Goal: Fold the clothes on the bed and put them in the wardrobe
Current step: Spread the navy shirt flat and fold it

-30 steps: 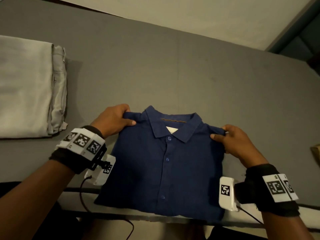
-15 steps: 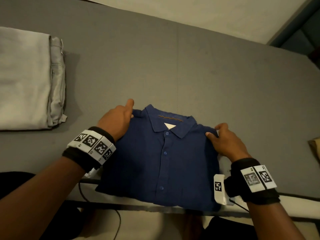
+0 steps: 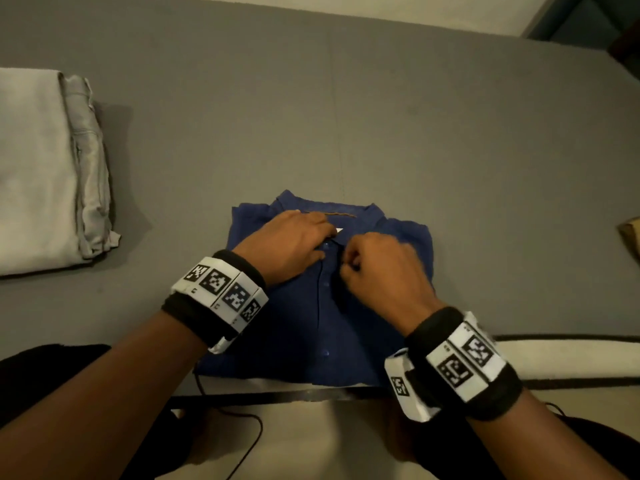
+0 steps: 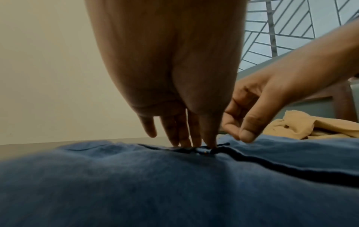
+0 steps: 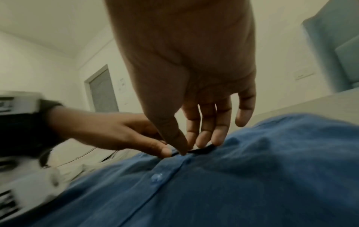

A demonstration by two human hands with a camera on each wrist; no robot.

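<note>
A grey bed is carrying a folded navy shirt near its front edge and folded grey trousers at far left; neither is yet being stored in the wardrobe. The left hand is being pressed on the collar, fingers straight. The placket under the collar is being pinched by the right hand, its grip curled closed.
</note>
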